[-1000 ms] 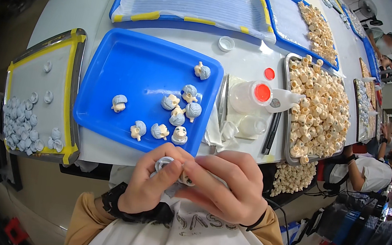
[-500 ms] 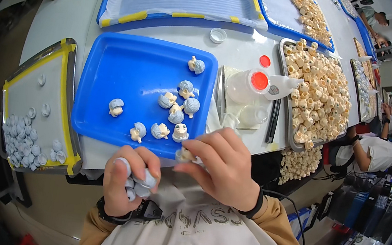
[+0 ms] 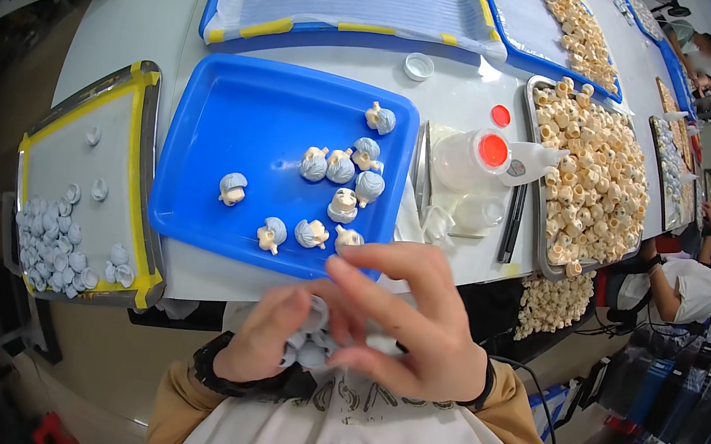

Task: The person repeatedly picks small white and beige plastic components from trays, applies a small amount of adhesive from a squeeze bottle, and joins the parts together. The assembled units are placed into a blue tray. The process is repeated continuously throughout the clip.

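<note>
Several small grey-blue doll hair pieces (image 3: 313,353) are clustered in my left hand (image 3: 261,340), which is curled round them in front of my apron. My right hand (image 3: 426,330) hovers just beside them, its index finger stretched out and thumb apart, near the cluster; I see nothing gripped in it. Beyond my hands lies a blue tray (image 3: 243,122) with several doll heads (image 3: 342,207) wearing grey-blue hair. One doll head (image 3: 348,238) rests at the tray's near edge, partly covered by my right fingertips.
At left, a yellow-taped tray (image 3: 117,155) carries a heap of hair pieces (image 3: 56,245). To the right are a clear jar with a red centre (image 3: 462,160), a squeeze bottle (image 3: 532,163), black pens (image 3: 512,225) and a metal tray heaped with bare heads (image 3: 594,182). People sit farther right.
My right hand has released a doll head at the tray's near edge and moved beside my left hand. Heads in the tray have shifted. The whole view has moved slightly.
</note>
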The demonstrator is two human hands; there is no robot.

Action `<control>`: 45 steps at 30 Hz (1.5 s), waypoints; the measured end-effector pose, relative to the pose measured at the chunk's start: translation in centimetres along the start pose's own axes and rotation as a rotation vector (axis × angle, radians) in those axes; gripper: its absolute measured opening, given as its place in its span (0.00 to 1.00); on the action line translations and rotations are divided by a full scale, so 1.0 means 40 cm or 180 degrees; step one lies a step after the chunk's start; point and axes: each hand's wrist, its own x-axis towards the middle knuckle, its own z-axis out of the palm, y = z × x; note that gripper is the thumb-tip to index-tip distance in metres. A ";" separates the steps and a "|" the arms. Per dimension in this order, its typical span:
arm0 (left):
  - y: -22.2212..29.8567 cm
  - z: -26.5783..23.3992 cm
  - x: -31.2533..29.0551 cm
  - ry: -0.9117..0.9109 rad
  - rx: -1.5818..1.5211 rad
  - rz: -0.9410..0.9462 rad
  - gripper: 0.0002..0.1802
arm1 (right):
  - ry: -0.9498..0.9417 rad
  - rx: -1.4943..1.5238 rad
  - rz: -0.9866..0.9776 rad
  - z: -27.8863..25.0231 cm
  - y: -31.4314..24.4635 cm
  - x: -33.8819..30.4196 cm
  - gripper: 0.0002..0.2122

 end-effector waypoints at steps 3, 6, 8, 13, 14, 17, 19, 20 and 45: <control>0.007 0.009 0.010 -0.0117 0.0172 -0.0265 0.36 | -0.0211 0.0277 -0.0095 0.010 0.015 -0.012 0.21; -0.022 0.008 -0.001 0.0076 -0.0355 -0.0456 0.34 | -0.0123 0.0460 -0.0053 -0.006 0.032 -0.030 0.19; -0.019 0.018 0.004 0.0029 -0.0593 -0.0316 0.30 | -0.0089 0.0688 -0.0168 -0.017 0.038 -0.033 0.19; -0.012 0.032 0.024 -0.0100 -0.0125 -0.0076 0.26 | -0.0328 0.1264 -0.0408 -0.039 0.065 -0.054 0.24; -0.010 0.035 0.026 -0.0127 -0.0015 -0.0143 0.26 | -0.0407 0.1164 -0.0381 -0.050 0.067 -0.065 0.27; -0.024 0.022 0.026 -0.0174 -0.0093 -0.0051 0.26 | -0.0285 0.0749 0.0169 -0.134 0.055 -0.106 0.26; -0.022 0.030 0.032 -0.0041 -0.0409 0.0043 0.28 | 0.1088 -0.0373 0.1079 -0.230 0.048 -0.173 0.20; -0.032 0.020 0.037 -0.0112 -0.0478 0.0206 0.27 | 0.1683 -0.0959 0.1679 -0.264 0.067 -0.190 0.14; 0.014 -0.016 0.034 -0.0090 -0.2479 0.0534 0.22 | 0.1520 -0.0023 0.1029 -0.113 0.099 -0.113 0.15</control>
